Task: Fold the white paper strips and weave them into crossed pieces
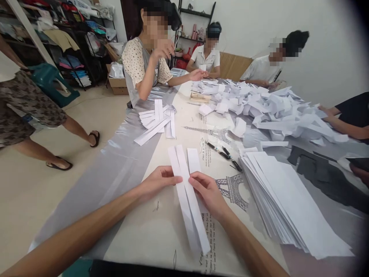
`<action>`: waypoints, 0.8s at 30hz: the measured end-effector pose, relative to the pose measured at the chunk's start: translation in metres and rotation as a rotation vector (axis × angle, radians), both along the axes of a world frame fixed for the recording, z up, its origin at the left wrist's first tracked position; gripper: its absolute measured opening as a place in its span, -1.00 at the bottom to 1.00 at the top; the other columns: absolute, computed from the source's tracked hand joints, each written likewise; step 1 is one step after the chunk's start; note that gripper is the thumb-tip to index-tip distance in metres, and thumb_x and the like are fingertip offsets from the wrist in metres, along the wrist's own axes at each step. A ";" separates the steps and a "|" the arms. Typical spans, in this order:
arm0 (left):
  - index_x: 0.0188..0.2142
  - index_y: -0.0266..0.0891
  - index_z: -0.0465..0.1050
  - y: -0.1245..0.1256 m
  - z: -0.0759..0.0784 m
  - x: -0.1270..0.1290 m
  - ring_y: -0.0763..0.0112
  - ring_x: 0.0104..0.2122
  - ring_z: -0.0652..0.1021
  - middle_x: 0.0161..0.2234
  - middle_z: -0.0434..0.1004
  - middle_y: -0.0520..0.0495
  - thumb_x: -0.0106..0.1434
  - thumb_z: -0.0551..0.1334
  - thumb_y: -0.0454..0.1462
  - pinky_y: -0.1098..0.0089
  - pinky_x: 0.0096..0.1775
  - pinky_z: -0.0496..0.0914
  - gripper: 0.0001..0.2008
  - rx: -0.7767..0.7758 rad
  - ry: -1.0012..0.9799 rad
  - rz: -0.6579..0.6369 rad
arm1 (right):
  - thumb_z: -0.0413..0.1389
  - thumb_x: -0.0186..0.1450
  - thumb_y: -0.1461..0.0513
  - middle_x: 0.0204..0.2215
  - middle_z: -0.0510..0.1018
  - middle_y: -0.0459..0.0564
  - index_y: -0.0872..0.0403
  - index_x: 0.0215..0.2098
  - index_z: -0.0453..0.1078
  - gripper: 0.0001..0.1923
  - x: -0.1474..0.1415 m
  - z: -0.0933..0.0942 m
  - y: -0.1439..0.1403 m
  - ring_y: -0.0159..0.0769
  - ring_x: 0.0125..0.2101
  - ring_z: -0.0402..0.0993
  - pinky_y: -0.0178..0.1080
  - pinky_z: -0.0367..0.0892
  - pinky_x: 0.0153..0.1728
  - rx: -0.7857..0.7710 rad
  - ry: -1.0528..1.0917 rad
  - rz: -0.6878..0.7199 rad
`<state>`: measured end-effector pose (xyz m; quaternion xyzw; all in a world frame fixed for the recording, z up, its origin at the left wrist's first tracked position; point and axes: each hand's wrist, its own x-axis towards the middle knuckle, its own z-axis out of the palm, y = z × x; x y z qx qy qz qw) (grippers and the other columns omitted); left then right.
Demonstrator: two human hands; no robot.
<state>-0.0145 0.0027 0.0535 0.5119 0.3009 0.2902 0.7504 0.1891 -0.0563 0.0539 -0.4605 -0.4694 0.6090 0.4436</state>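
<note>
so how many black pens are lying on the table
2. Both black pens lie on the table between the paper strips in the hands and the big paper stack: one nearer the strips, the other beside the stack. More may be hidden under paper.

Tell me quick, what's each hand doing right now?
Left hand: fingers closed on the folded paper strip, pinching its left edge.
Right hand: fingers closed on the same strip, right edge.

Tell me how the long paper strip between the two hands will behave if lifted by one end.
The paper strip looks thin and long, so it would probably droop. It seems very light, likely sliding easily on the glossy tablecloth. Creased lengthwise, it may hold slightly stiffer.
</note>
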 end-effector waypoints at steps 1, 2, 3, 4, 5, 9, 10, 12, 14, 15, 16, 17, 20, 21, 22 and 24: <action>-0.09 -0.25 0.65 0.000 -0.001 0.000 0.15 -0.07 0.61 -0.08 0.67 -0.19 0.25 0.43 -0.14 0.22 0.03 0.43 -0.70 -0.014 -0.006 -0.017 | 0.23 0.36 0.02 -0.34 0.52 -0.09 0.02 -0.25 0.49 -0.76 0.000 0.000 0.000 -0.34 -0.37 0.41 -0.28 0.35 -0.31 -0.027 0.047 0.013; -0.11 -0.26 0.65 0.000 -0.002 0.000 0.18 -0.10 0.61 -0.10 0.67 -0.18 0.26 0.43 -0.14 0.25 -0.01 0.44 -0.71 -0.020 -0.008 -0.028 | 0.23 0.37 0.03 -0.33 0.52 -0.09 0.01 -0.24 0.49 -0.78 0.000 0.000 -0.001 -0.33 -0.35 0.42 -0.28 0.36 -0.29 -0.039 0.070 0.022; -0.12 -0.26 0.65 0.001 -0.003 0.000 0.23 -0.16 0.61 -0.13 0.67 -0.17 0.26 0.42 -0.13 0.30 -0.07 0.45 -0.72 -0.014 0.000 -0.025 | 0.24 0.36 0.04 -0.33 0.52 -0.09 0.01 -0.24 0.48 -0.78 0.000 -0.001 -0.001 -0.33 -0.34 0.42 -0.28 0.36 -0.28 -0.034 0.067 0.023; -0.13 -0.26 0.66 0.001 -0.003 0.001 0.29 -0.23 0.59 -0.18 0.67 -0.15 0.26 0.42 -0.14 0.35 -0.15 0.44 -0.73 0.004 0.019 -0.010 | 0.25 0.36 0.05 -0.34 0.52 -0.09 0.02 -0.25 0.48 -0.79 0.000 -0.001 -0.001 -0.32 -0.33 0.43 -0.28 0.35 -0.27 -0.012 0.042 0.015; -0.16 -0.26 0.66 0.001 -0.003 0.001 0.36 -0.31 0.57 -0.23 0.66 -0.12 0.26 0.41 -0.14 0.40 -0.24 0.42 -0.75 0.031 0.047 0.010 | 0.25 0.35 0.05 -0.36 0.51 -0.10 0.03 -0.28 0.47 -0.78 0.000 -0.002 -0.001 -0.32 -0.34 0.42 -0.28 0.34 -0.29 0.017 0.001 -0.005; -0.26 -0.27 0.64 -0.001 -0.001 0.004 0.47 -0.50 0.49 -0.41 0.57 -0.03 0.26 0.41 -0.14 0.47 -0.45 0.33 -0.78 0.123 0.147 0.055 | 0.21 0.36 0.06 -0.52 0.37 -0.18 0.04 -0.37 0.37 -0.74 -0.003 -0.005 -0.001 -0.41 -0.53 0.26 -0.33 0.17 -0.51 0.112 -0.187 -0.104; -0.27 -0.27 0.63 -0.003 0.000 0.005 0.46 -0.52 0.50 -0.43 0.56 -0.02 0.26 0.40 -0.14 0.46 -0.47 0.33 -0.78 0.133 0.161 0.057 | 0.20 0.36 0.08 -0.56 0.30 -0.21 0.04 -0.39 0.33 -0.74 -0.004 -0.005 -0.002 -0.44 -0.57 0.19 -0.34 0.10 -0.54 0.135 -0.230 -0.121; -0.31 -0.27 0.62 -0.007 0.002 0.007 0.43 -0.53 0.53 -0.45 0.56 -0.03 0.26 0.39 -0.13 0.46 -0.50 0.35 -0.78 0.139 0.189 0.070 | 0.20 0.36 0.12 -0.60 0.19 -0.26 0.03 -0.41 0.26 -0.73 -0.007 -0.006 -0.003 -0.46 -0.60 0.09 -0.34 0.03 -0.57 0.178 -0.302 -0.131; -0.35 -0.28 0.60 -0.011 0.003 0.010 0.42 -0.54 0.56 -0.48 0.55 -0.03 0.25 0.39 -0.13 0.47 -0.50 0.37 -0.77 0.130 0.210 0.085 | 0.19 0.35 0.15 -0.62 0.13 -0.28 0.02 -0.42 0.22 -0.73 -0.010 -0.007 -0.004 -0.47 -0.62 0.05 -0.34 -0.01 -0.59 0.204 -0.349 -0.130; -0.36 -0.28 0.60 -0.013 0.004 0.012 0.41 -0.54 0.57 -0.49 0.56 -0.03 0.25 0.39 -0.13 0.47 -0.50 0.39 -0.77 0.120 0.215 0.092 | 0.18 0.35 0.16 -0.61 0.12 -0.28 0.02 -0.40 0.22 -0.75 -0.011 -0.008 -0.005 -0.48 -0.63 0.05 -0.34 -0.01 -0.59 0.212 -0.363 -0.127; -0.36 -0.28 0.60 -0.015 0.003 0.013 0.39 -0.53 0.58 -0.49 0.56 -0.04 0.25 0.39 -0.13 0.47 -0.50 0.40 -0.76 0.106 0.213 0.096 | 0.18 0.35 0.17 -0.60 0.13 -0.28 0.01 -0.36 0.24 -0.80 -0.012 -0.008 -0.006 -0.47 -0.63 0.07 -0.34 0.01 -0.59 0.223 -0.373 -0.127; -0.36 -0.29 0.60 -0.016 0.003 0.014 0.38 -0.53 0.59 -0.49 0.57 -0.05 0.26 0.39 -0.12 0.46 -0.49 0.43 -0.75 0.088 0.206 0.097 | 0.17 0.35 0.18 -0.59 0.15 -0.28 0.01 -0.29 0.28 -0.86 -0.012 -0.008 -0.007 -0.47 -0.62 0.10 -0.34 0.05 -0.59 0.238 -0.379 -0.123; -0.33 -0.31 0.61 -0.017 0.001 0.016 0.37 -0.52 0.62 -0.47 0.60 -0.09 0.28 0.36 -0.10 0.45 -0.45 0.48 -0.72 0.035 0.183 0.106 | 0.14 0.36 0.22 -0.52 0.23 -0.24 -0.02 -0.02 0.36 -0.78 -0.013 -0.010 -0.009 -0.43 -0.56 0.22 -0.33 0.20 -0.52 0.277 -0.383 -0.085; -0.32 -0.31 0.61 -0.016 0.000 0.015 0.37 -0.52 0.62 -0.46 0.61 -0.10 0.29 0.35 -0.10 0.46 -0.46 0.48 -0.72 0.021 0.175 0.118 | 0.12 0.37 0.23 -0.50 0.25 -0.23 -0.02 0.05 0.37 -0.72 -0.013 -0.011 -0.009 -0.42 -0.55 0.24 -0.32 0.24 -0.50 0.290 -0.391 -0.074; -0.31 -0.31 0.60 -0.015 0.000 0.015 0.38 -0.53 0.61 -0.46 0.61 -0.10 0.30 0.35 -0.09 0.47 -0.48 0.47 -0.71 0.010 0.167 0.135 | 0.11 0.37 0.23 -0.48 0.28 -0.21 -0.03 0.10 0.38 -0.68 -0.013 -0.011 -0.010 -0.41 -0.54 0.25 -0.31 0.27 -0.48 0.304 -0.402 -0.067; -0.30 -0.30 0.58 -0.013 -0.001 0.014 0.39 -0.56 0.60 -0.49 0.60 -0.08 0.32 0.33 -0.07 0.50 -0.54 0.43 -0.70 -0.004 0.151 0.170 | 0.11 0.39 0.21 -0.39 0.36 -0.13 -0.04 0.19 0.38 -0.60 -0.013 -0.012 -0.010 -0.37 -0.46 0.33 -0.27 0.35 -0.42 0.342 -0.422 -0.057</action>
